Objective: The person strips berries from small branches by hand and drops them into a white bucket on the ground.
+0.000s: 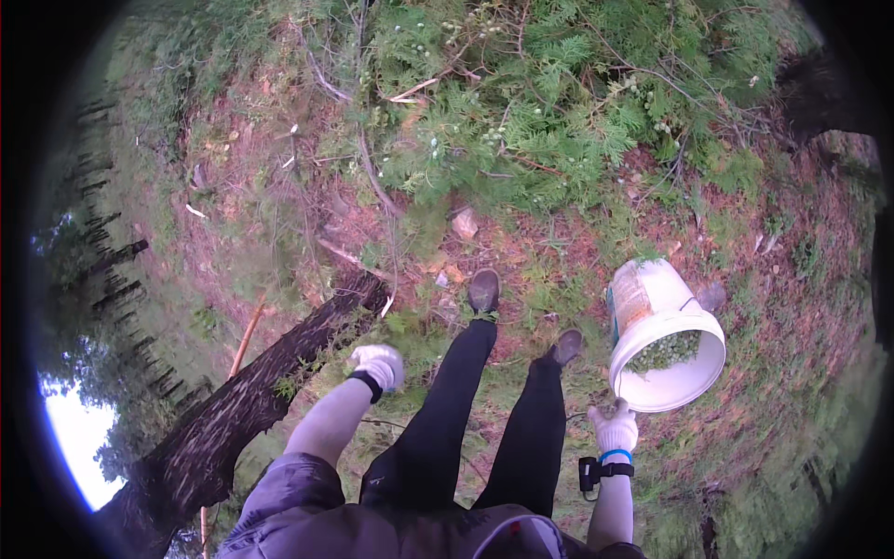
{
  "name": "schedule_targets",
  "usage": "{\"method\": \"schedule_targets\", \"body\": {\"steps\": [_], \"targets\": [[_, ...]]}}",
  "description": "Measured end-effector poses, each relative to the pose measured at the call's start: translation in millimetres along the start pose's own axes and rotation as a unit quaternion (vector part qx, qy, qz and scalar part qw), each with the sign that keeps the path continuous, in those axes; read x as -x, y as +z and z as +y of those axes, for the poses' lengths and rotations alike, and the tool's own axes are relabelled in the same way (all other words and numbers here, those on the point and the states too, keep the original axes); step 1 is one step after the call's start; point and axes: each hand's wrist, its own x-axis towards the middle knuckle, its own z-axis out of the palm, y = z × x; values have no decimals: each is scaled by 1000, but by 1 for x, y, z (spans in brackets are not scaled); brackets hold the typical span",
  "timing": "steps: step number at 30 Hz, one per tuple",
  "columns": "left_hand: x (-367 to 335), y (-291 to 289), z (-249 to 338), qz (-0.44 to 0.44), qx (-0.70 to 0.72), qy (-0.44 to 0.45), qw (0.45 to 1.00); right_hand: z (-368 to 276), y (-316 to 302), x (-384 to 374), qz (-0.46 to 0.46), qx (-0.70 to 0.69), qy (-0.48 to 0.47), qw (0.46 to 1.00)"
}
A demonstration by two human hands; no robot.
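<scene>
A white bucket (652, 289) tips toward me at the right, with small pale green berries or cones (666, 352) and some leafy bits inside. My right hand (615, 430), in a white glove, grips the bucket at the near left of its rim; part of the grip is hard to see. A blue band and a black strap with a small device circle that wrist. To the left, my left hand (377, 366) is also gloved in white and curled closed beside my leg. It is slightly blurred, and nothing shows in it.
Cut green conifer branches (559, 121) bearing pale cones lie across the ground ahead. A dark, leaning tree trunk (251, 401) is close on my left. Bare sticks (368, 168) and stones (465, 223) lie before my shoes (483, 291). Another dark trunk (824, 98) stands far right.
</scene>
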Motion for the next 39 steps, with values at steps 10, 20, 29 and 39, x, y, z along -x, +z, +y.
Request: {"method": "schedule_targets", "body": {"steps": [10, 20, 29, 39], "targets": [[-58, -337, 104, 612, 191, 79, 763, -74, -1, 32, 61, -258, -150, 952], [-37, -295, 130, 186, 788, 241, 535, -79, 18, 56, -90, -334, -200, 917], [154, -103, 146, 104, 770, 358, 517, -63, -74, 21, -74, -623, -230, 743], [237, -61, 98, -65, 869, 290, 396, -3, -46, 10, -95, -668, -139, 724]]}}
